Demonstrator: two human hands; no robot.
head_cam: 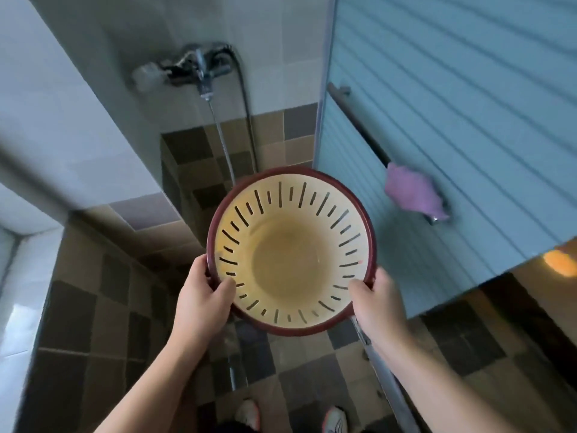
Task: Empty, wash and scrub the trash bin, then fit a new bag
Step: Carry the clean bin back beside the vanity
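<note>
My left hand (199,295) and right hand (379,303) grip one slotted trash bin (290,214), its inside bare.

One head-worn camera looks steeply down, close over the trash bin (292,251), toward the tiled floor (103,307).

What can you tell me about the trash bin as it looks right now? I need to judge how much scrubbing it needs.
The trash bin is round, of cream-yellow plastic with a dark red rim and slits cut round its upper wall. Seen from above, mouth toward the camera, it holds no bag or rubbish; its solid bottom looks stained brownish. It is held in the air over the tiled floor, below the shower tap. The left hand and right hand grip its near rim, thumbs inside.
</note>
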